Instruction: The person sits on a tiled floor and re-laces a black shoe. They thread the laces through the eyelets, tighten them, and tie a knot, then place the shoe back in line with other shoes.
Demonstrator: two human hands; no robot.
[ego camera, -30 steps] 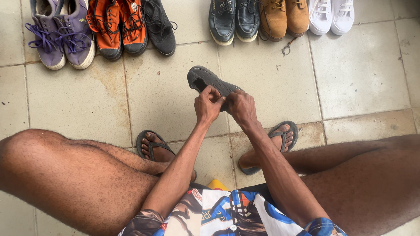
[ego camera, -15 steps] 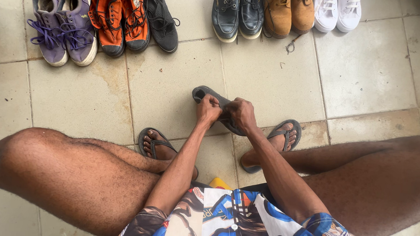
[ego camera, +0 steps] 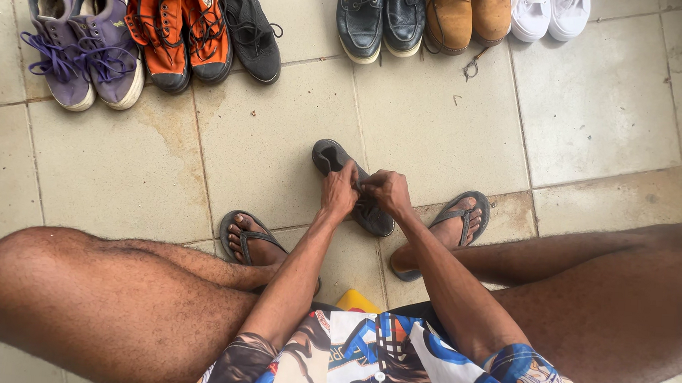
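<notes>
While the person sits with knees spread, both hands meet over one dark shoe low in front of them; entries run largest to smallest.

Floor: pale square tiles, stained in places, carry everything in view.
Legs: bare, spread left and right, framing the work area.
Shirt: patterned blue, white and black cloth at the bottom edge.
Row of shoes: lined along the top edge, well apart from the hands. From left: purple sneakers, orange sneakers, a single black sneaker, black leather shoes, tan boots, white sneakers.
Sandals: one dark flip-flop on each foot, left sandal and right sandal, either side of the held shoe.
Dark shoe: grey-black shoe lies slanted between the sandals, one end pointing up-left, the other end down-right; whether it rests on the tile or is lifted slightly, cannot tell.
Left hand: fingers closed, gripping the shoe's middle from the left.
Right hand: fingers curled shut, pinching at the shoe's top just beside the left hand; knuckles nearly touching.
Yellow object: small corner showing between the forearms, above the shirt; kind cannot be told.
</notes>
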